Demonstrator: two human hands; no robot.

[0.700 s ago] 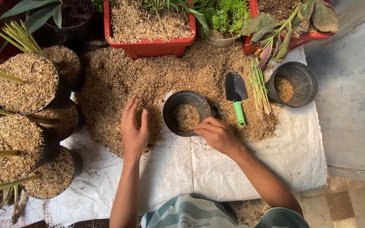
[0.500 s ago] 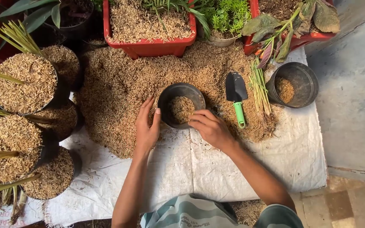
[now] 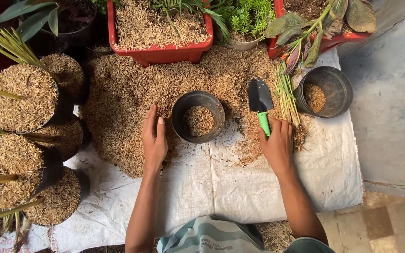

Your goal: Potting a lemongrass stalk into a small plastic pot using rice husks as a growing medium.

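A small black pot (image 3: 182,122), partly filled with rice husk, stands on a husk pile (image 3: 132,89) spread over a white sack cloth (image 3: 221,182). My left hand (image 3: 154,140) lies flat on the husks just left of the pot, fingers together, holding nothing. My right hand (image 3: 276,143) is to the right of the pot, with thumb and fingers closing around the lower end of the green handle of a black-bladed trowel (image 3: 260,98). The trowel lies on the husks, blade pointing away from me.
A second black pot (image 3: 338,89) with a little husk stands at right, with a bundle of green stalks (image 3: 286,93) beside it. Red planters (image 3: 160,51) line the far edge. Several husk-filled black pots (image 3: 17,96) with shoots crowd the left. Concrete floor (image 3: 394,117) lies right.
My right hand left the pot's rim and moved right onto the trowel handle. My left hand slid slightly left and flattened on the husks. The pot stays in place.
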